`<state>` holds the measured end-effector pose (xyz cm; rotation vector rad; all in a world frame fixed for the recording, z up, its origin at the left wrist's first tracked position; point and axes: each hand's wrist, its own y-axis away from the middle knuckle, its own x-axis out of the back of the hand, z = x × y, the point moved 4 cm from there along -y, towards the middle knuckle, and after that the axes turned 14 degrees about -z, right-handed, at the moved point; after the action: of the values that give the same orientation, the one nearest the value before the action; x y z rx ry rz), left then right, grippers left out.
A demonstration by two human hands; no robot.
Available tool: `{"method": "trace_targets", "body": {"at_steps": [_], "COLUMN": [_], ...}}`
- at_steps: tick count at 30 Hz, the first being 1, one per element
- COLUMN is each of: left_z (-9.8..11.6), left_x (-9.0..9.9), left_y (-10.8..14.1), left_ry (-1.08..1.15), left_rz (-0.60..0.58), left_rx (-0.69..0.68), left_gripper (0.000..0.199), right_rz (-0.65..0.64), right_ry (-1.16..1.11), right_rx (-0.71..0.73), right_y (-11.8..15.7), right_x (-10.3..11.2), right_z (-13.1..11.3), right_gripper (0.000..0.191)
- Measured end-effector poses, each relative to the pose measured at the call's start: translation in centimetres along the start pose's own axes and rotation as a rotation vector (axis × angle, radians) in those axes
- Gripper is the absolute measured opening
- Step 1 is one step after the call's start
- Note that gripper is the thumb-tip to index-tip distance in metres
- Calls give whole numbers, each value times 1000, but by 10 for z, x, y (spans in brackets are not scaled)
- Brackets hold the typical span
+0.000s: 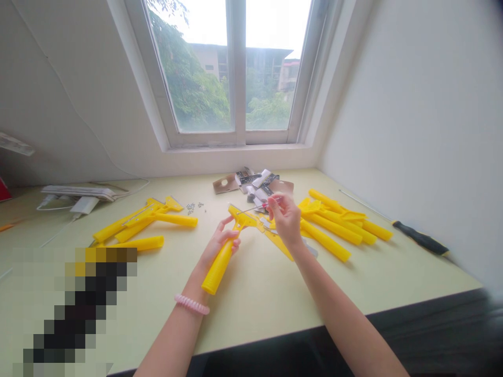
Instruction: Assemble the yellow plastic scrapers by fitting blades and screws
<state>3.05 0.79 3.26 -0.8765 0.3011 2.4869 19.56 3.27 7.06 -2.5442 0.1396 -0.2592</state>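
My left hand (214, 250) is wrapped round the neck of a yellow scraper (222, 263), whose handle slants down toward me and whose wide head points away. Closed near the scraper's head, my right hand (286, 221) pinches a thin screwdriver (250, 210). Its metal shaft reaches left to the head; whether the tip sits in a screw is too small to tell. Below and behind my right hand lie a yellow scraper part (280, 246) and a grey blade piece (312, 248), partly hidden by the wrist.
Yellow scrapers lie in piles at left (135, 220) and right (334, 226). Small screws (190, 207) are scattered behind the left pile. Packaging (259, 180) lies below the window. A long black-handled screwdriver (420, 238) rests at right; a power strip (78, 192) sits at left.
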Motion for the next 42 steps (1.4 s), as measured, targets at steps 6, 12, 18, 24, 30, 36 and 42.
{"method": "trace_targets", "body": {"at_steps": [6, 12, 18, 24, 30, 36, 42], "left_z": [1, 1, -1, 0, -1, -1, -1], "left_x": [0, 1, 3, 4, 3, 3, 2], "left_y": [0, -1, -2, 0, 0, 0, 0], "left_ry": [-12, -21, -21, -35, -29, -17, -18], "left_rz": [11, 12, -7, 25, 32, 34, 30], "left_rx": [3, 1, 12, 14, 25, 19, 25], "left_gripper": [59, 58, 57, 57, 58, 60, 60], "right_rz": [-72, -109, -10, -65, -197, -216, -110], "right_ry": [46, 180, 131, 295, 386, 425, 433], "right_rx": [103, 174, 105, 94, 196, 288, 190], "right_y": [1, 4, 3, 2, 1, 4, 4], "right_x": [-1, -2, 0, 0, -2, -3, 3], "right_z": [-9, -17, -11, -12, -17, -27, -22], "right_gripper": [13, 10, 17, 21, 17, 17, 15]}}
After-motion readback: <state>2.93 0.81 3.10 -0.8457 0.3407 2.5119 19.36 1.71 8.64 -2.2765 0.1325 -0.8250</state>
